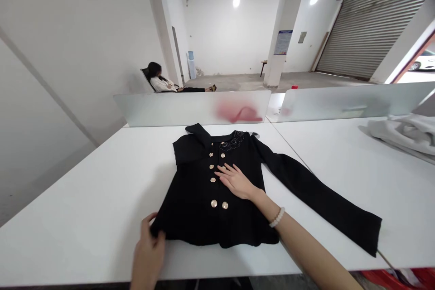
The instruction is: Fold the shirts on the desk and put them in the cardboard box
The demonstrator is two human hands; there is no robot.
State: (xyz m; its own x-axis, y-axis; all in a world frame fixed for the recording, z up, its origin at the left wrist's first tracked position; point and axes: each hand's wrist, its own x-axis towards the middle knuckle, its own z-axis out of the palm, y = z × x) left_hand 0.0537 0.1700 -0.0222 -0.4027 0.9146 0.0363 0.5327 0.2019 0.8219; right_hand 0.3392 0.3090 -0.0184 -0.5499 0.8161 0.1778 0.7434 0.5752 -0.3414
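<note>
Black jacket (217, 199) lies flat mid-surface (84, 199); left hand (148, 253) fingers pinch its hem corner, right hand (238, 182) rests flat, fingers released, bare room around.

1 black jacket (217, 190), approx 8 gold buttons (214, 203), 2 hands, 1 bracelet (277, 217), 2 frosted dividers (190, 108).

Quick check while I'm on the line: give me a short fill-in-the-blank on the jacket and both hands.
1. The black jacket lies on a white ____.
2. The right hand rests flat beside the gold ____.
3. The left hand pinches the jacket's bottom ____ corner.
4. One sleeve lies stretched toward the ____.

Missing words: table; buttons; left; right
</note>
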